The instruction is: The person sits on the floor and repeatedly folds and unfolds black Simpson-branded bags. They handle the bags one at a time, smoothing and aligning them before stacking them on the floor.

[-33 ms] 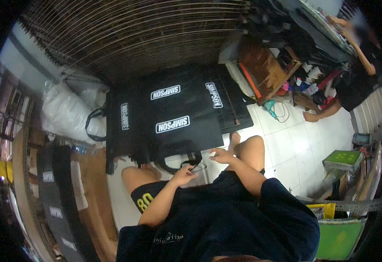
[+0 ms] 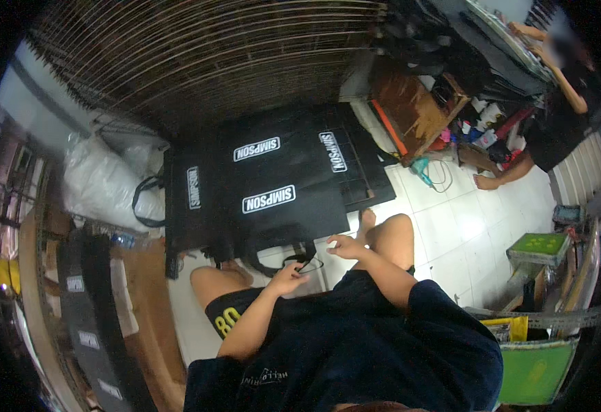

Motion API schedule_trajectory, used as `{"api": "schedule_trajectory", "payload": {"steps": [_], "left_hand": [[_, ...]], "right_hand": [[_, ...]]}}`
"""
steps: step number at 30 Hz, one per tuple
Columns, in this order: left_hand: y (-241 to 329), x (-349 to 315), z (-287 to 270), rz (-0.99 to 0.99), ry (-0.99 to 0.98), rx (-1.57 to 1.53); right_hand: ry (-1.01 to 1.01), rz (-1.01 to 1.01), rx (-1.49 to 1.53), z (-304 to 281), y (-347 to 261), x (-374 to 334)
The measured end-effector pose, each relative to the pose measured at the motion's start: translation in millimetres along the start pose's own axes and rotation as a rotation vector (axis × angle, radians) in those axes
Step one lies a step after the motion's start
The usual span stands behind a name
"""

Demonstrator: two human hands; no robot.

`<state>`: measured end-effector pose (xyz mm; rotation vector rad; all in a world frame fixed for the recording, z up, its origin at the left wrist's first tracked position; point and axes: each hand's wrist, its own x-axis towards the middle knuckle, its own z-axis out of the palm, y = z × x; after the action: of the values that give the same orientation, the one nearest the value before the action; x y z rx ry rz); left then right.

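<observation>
White floor (image 2: 451, 247), black bags (image 2: 259, 173) spread flat over it. Strap (image 2: 262, 266) loops off near edge. Left hand (image 2: 286, 280) at strap, can't tell if gripping; right hand (image 2: 347, 247) seemingly empty, fingers apart. Labels (image 2: 268, 199) look done; rest unclear.

Your view has shifted very slightly: the stack of black bags (image 2: 317, 214) now sits a touch farther left and lower in it. The teal hand tool (image 2: 420, 169) and the plastic sack (image 2: 101, 182) are also a little farther left, the black fabric (image 2: 101, 302) slightly lower. Your left hand (image 2: 289, 280) is marginally lower.
</observation>
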<state>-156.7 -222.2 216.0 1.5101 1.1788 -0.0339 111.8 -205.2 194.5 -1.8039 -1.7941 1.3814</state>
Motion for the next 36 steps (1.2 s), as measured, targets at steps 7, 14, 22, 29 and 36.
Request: {"api": "schedule_trajectory", "payload": {"steps": [7,14,22,29,36], "left_hand": [[7.2,1.6,-5.1,0.022,-0.011,0.007],[8.0,6.0,-6.5,0.004,0.018,0.010],[5.1,6.3,-7.1,0.035,0.008,-0.009],[10.4,3.8,-8.2,0.004,0.020,0.035],[18.2,-5.6,-14.5,-0.023,-0.015,0.040]], "right_hand": [[-0.014,-0.004,0.012,-0.8,7.3,5.2],[-0.019,0.040,0.021,-4.9,3.2,8.5],[-0.058,0.056,-0.049,-8.1,-1.5,7.5],[0.024,-0.007,-0.016,-0.5,15.5,10.4],[0.308,0.327,-0.120,-31.0,-2.9,-4.7]]}}
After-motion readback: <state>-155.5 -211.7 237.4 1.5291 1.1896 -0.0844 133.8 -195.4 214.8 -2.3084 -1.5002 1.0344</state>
